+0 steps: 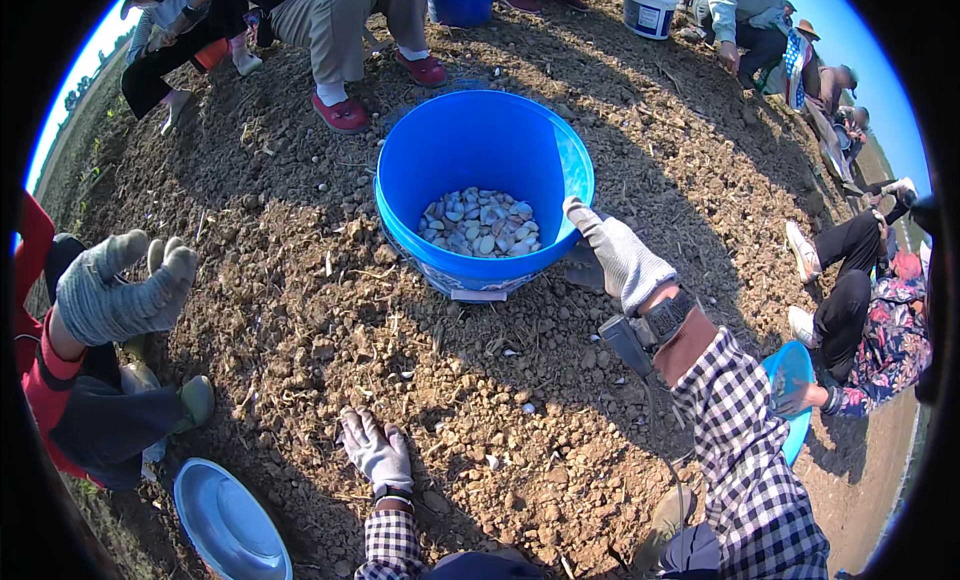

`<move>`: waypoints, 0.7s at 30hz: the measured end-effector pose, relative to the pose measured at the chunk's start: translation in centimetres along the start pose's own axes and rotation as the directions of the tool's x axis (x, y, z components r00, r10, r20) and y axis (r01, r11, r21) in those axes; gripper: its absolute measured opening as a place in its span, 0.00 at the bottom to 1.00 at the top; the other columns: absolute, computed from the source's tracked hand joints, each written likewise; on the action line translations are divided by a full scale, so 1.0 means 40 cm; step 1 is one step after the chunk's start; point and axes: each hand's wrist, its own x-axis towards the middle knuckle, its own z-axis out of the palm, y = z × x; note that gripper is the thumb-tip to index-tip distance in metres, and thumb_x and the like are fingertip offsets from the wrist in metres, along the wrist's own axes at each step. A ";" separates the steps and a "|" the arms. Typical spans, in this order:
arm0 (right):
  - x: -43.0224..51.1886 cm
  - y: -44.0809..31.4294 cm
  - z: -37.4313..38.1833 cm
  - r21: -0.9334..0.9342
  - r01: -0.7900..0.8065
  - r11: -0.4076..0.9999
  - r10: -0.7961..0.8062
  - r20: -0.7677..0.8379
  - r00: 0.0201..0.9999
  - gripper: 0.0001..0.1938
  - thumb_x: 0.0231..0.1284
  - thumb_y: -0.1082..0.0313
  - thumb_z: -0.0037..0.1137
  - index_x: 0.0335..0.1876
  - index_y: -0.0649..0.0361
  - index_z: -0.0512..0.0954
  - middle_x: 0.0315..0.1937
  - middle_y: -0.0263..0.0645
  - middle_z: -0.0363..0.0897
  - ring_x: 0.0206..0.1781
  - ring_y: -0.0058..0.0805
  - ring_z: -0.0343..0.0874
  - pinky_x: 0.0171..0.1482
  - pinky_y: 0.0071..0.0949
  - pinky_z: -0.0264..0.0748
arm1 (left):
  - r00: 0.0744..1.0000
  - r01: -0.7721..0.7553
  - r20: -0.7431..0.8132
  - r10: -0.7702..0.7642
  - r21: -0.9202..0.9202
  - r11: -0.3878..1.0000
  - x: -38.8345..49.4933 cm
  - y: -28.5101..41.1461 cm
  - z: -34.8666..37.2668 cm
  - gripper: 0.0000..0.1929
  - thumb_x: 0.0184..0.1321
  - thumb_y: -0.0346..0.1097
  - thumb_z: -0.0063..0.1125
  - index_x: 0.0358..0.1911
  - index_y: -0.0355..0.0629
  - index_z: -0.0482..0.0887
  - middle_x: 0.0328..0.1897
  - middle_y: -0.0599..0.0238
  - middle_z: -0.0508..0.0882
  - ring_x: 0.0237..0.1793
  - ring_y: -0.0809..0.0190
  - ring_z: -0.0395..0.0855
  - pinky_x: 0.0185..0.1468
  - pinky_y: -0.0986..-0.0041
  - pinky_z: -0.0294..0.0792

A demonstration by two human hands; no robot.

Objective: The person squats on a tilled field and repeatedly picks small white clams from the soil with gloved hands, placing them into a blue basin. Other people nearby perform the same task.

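Note:
A blue plastic bucket (480, 272) stands on the soil in front of me, with a heap of garlic cloves (484, 223) in its bottom. My right hand (622, 253), in a pale knitted glove, grips the bucket's rim on the right side. Nearer to me, my left hand (377, 449) rests palm down on the clods, thumb apart from the fingers. It too is gloved, and nothing shows in its grasp; its underside is hidden. A few loose cloves, such as one garlic clove (492, 461), lie scattered on the tilled soil (315, 370).
A shallow metal basin (232, 524) sits at lower left. Beside it, another person's gloved hand (124, 291) is raised. A light-blue basin (799, 430) is by a seated person at right. A cable (656, 422) hangs from my right wrist. Several people crouch or sit around.

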 end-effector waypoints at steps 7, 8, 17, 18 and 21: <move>-0.037 0.073 0.092 0.288 0.009 0.958 0.017 -0.088 0.996 0.26 0.57 0.74 0.53 0.63 0.61 0.64 0.46 0.43 0.77 0.44 0.36 0.84 0.45 0.50 0.90 | 0.998 -0.008 0.061 0.010 -0.025 1.000 -0.001 -0.013 0.003 0.34 0.68 0.53 0.48 0.74 0.45 0.65 0.82 0.48 0.56 0.81 0.43 0.50 0.80 0.48 0.43; -0.060 0.099 0.110 0.176 0.075 0.981 -0.041 -0.194 0.980 0.34 0.54 0.75 0.53 0.70 0.57 0.58 0.51 0.45 0.75 0.48 0.38 0.82 0.52 0.45 0.86 | 0.995 0.004 0.102 0.000 -0.035 0.999 0.001 -0.013 0.004 0.34 0.68 0.52 0.48 0.74 0.44 0.65 0.82 0.46 0.56 0.80 0.42 0.52 0.79 0.48 0.44; -0.151 0.220 0.182 0.269 0.170 0.948 -0.104 -0.245 0.964 0.41 0.59 0.74 0.46 0.79 0.64 0.44 0.67 0.58 0.67 0.64 0.46 0.75 0.63 0.35 0.73 | 0.983 -0.179 -0.144 0.114 -0.619 0.765 0.138 0.113 -0.415 0.13 0.64 0.32 0.62 0.51 0.37 0.85 0.48 0.53 0.85 0.41 0.55 0.85 0.44 0.68 0.77; -0.153 0.227 0.189 0.209 0.161 0.964 -0.100 -0.275 0.956 0.41 0.60 0.73 0.46 0.79 0.66 0.43 0.68 0.59 0.65 0.65 0.46 0.74 0.64 0.36 0.72 | 0.957 -0.288 -0.176 0.230 -0.657 0.697 0.170 0.163 -0.487 0.12 0.67 0.31 0.59 0.51 0.38 0.85 0.46 0.55 0.84 0.44 0.57 0.85 0.47 0.69 0.77; -0.183 0.260 0.200 0.237 0.214 0.948 -0.150 -0.261 0.954 0.42 0.62 0.73 0.46 0.79 0.67 0.40 0.71 0.61 0.59 0.69 0.51 0.69 0.68 0.39 0.68 | 0.791 -0.471 0.002 0.612 -0.638 0.610 0.302 0.366 -0.610 0.13 0.68 0.33 0.58 0.54 0.38 0.85 0.48 0.54 0.84 0.45 0.62 0.86 0.48 0.72 0.79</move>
